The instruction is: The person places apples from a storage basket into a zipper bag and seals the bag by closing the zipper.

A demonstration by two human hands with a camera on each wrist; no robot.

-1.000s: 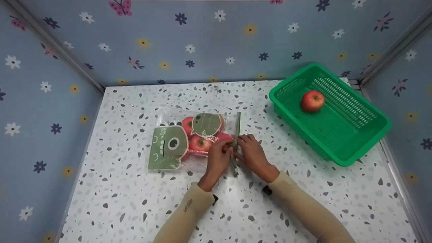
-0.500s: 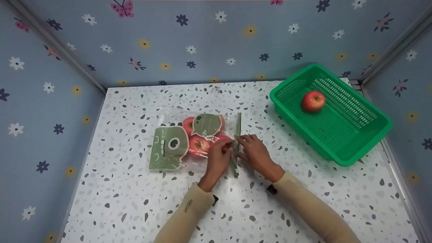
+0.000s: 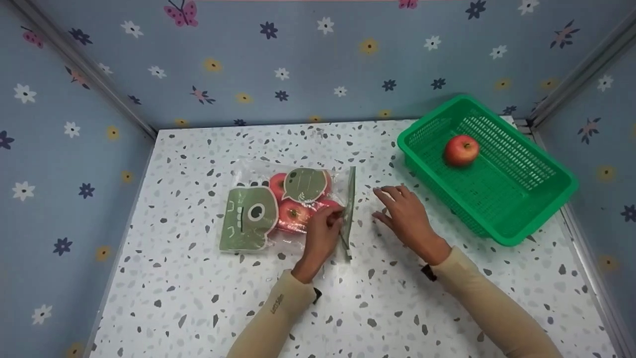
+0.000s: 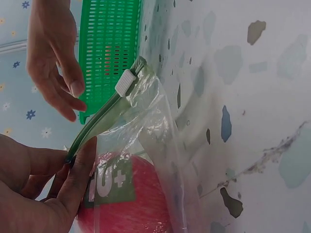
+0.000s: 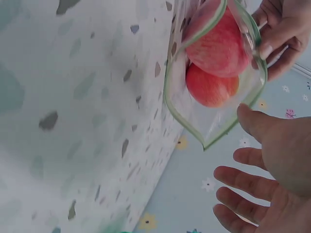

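A clear zip bag with green monster print lies on the speckled table, several red apples inside it. Its green-edged mouth faces right and gapes in the right wrist view, where two apples show through the opening. My left hand pinches the bag's upper edge near the middle of the mouth. A white slider sits near one end of the zip in the left wrist view. To the right of the mouth, apart from the bag, my right hand hovers with fingers spread, holding nothing.
A green plastic basket stands at the table's back right, with one red apple in it. Flower-patterned panels enclose the table at the back and both sides.
My right hand has let go of the bag's mouth and moved right, towards the basket. My left hand keeps its pinch on the bag and has barely moved.
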